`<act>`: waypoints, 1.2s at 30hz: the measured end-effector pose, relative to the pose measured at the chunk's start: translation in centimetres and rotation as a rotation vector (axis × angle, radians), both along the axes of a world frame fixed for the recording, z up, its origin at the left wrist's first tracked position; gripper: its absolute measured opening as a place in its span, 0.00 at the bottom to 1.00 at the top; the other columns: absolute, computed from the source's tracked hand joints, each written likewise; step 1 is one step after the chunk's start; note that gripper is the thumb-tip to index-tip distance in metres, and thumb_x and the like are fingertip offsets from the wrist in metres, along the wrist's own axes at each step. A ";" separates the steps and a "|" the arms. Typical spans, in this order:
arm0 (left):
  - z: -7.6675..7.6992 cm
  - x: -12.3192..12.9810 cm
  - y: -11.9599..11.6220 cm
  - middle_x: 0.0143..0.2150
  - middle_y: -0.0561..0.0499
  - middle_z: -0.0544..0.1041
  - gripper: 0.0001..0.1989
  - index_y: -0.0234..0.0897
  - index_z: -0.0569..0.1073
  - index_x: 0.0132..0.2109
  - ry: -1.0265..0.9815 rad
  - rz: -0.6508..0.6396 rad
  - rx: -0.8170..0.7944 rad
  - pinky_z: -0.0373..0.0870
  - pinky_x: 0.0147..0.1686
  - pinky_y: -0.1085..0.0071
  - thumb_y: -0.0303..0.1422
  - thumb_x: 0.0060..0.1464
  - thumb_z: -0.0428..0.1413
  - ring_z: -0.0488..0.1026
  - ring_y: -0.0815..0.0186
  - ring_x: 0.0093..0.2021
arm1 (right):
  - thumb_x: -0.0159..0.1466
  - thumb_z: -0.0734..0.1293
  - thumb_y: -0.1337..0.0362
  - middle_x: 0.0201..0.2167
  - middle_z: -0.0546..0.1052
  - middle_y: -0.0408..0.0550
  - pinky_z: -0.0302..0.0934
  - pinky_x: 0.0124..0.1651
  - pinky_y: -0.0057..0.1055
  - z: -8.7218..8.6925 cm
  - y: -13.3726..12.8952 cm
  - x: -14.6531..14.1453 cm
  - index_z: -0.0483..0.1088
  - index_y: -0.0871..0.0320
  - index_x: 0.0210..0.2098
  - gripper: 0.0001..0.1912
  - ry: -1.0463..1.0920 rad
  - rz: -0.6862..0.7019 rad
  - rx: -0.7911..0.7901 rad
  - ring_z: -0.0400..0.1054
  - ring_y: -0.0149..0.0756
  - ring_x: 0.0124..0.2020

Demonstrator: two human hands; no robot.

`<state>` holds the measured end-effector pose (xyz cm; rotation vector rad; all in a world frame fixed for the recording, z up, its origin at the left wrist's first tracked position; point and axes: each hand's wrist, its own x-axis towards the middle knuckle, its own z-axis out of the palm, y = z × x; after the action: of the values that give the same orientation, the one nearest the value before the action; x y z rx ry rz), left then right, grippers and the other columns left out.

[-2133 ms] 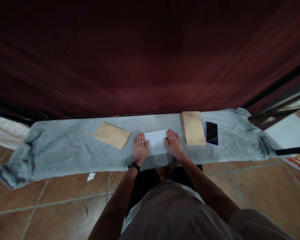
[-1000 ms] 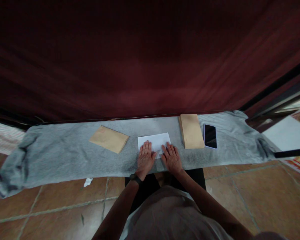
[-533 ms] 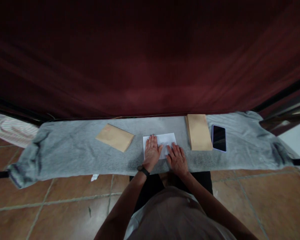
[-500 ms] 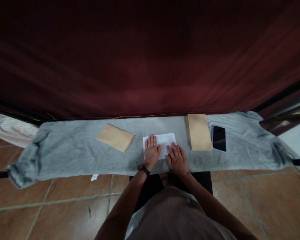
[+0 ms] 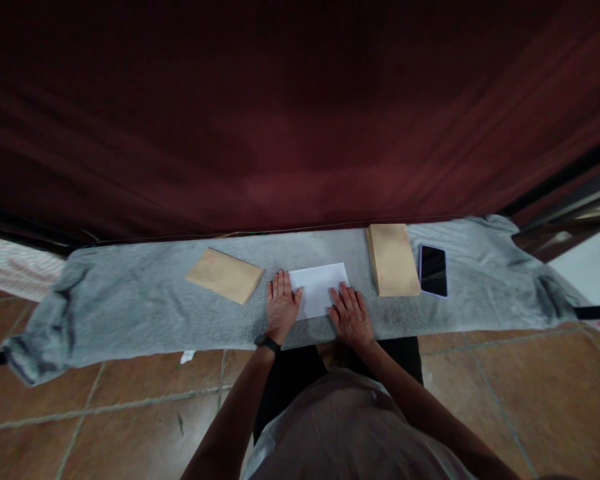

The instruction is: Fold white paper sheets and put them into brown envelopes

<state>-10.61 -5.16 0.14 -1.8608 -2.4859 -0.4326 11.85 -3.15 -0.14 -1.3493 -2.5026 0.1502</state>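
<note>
A white sheet of paper [image 5: 316, 287] lies flat on the grey cloth [image 5: 135, 300] in front of me. My left hand [image 5: 283, 307] rests flat over the sheet's left edge, fingers stretched out. On the right part of the sheet lies my right hand [image 5: 351, 317], palm down, its fingers spread. Neither hand grips anything. To the left is a tan envelope [image 5: 225, 273], set at a slant. A thick stack of tan envelopes [image 5: 394, 260] stands to the right of the sheet.
A phone [image 5: 433, 271] with a dark screen lies right of the stack. Dark red fabric [image 5: 290, 147] hangs behind the cloth-covered surface. A small white scrap [image 5: 187, 357] is on the tiled floor [image 5: 145, 433].
My left hand has slid left across the paper to its left edge, uncovering the middle. My right hand stays on the right part. The whole view has shifted slightly.
</note>
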 end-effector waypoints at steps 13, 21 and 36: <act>0.8 7.3 -4.7 0.74 0.45 0.56 0.29 0.36 0.54 0.73 0.001 -0.385 -0.139 0.50 0.72 0.51 0.41 0.70 0.42 0.50 0.57 0.75 | 0.73 0.60 0.57 0.73 0.56 0.57 0.46 0.69 0.51 0.0 0.1 -0.1 0.57 0.54 0.71 0.28 -0.016 -0.003 -0.007 0.54 0.51 0.70; 0.6 4.2 -7.1 0.74 0.44 0.55 0.31 0.37 0.53 0.74 0.032 -0.296 -0.126 0.51 0.71 0.52 0.43 0.69 0.45 0.50 0.56 0.75 | 0.73 0.59 0.56 0.70 0.62 0.55 0.49 0.68 0.47 -0.4 0.9 1.1 0.59 0.59 0.69 0.28 0.016 -0.030 -0.027 0.56 0.51 0.68; 0.0 3.6 -9.1 0.74 0.37 0.55 0.33 0.32 0.51 0.74 0.015 -0.234 -0.036 0.54 0.70 0.51 0.43 0.69 0.45 0.50 0.53 0.74 | 0.64 0.63 0.65 0.37 0.80 0.54 0.64 0.43 0.34 1.0 6.1 0.3 0.74 0.60 0.46 0.13 0.219 -0.355 -0.395 0.74 0.44 0.39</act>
<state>-6.98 -14.21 0.10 -2.1699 -2.2896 -0.3772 12.11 2.93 0.86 -1.7927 -2.0820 0.7005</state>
